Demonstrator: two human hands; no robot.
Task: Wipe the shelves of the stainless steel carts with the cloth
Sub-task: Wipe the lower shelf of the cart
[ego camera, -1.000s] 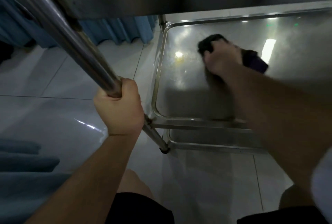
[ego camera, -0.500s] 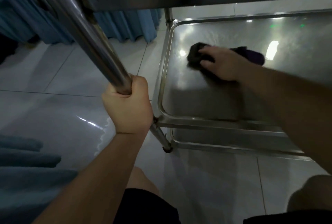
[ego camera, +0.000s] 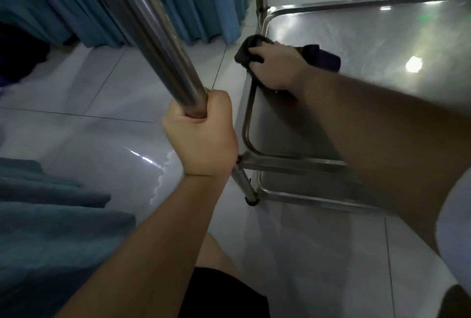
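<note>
- Since half a second ago my right hand (ego camera: 276, 67) has slid the cloth (ego camera: 248, 51) to the shelf (ego camera: 369, 44) left rim.
- Fingers pressed flat on it — cloth overhangs that edge.
- Left hand (ego camera: 201, 134) clenched around the cart post (ego camera: 158, 37).

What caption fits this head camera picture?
Right hand wipes the cart shelf with a cloth; left hand grips its leg.

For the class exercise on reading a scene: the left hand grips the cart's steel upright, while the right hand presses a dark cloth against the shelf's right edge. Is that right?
Not quite. In the head view the right hand presses the dark cloth at the shelf's left edge, near its far left corner. The left hand does grip the steel upright.
</note>
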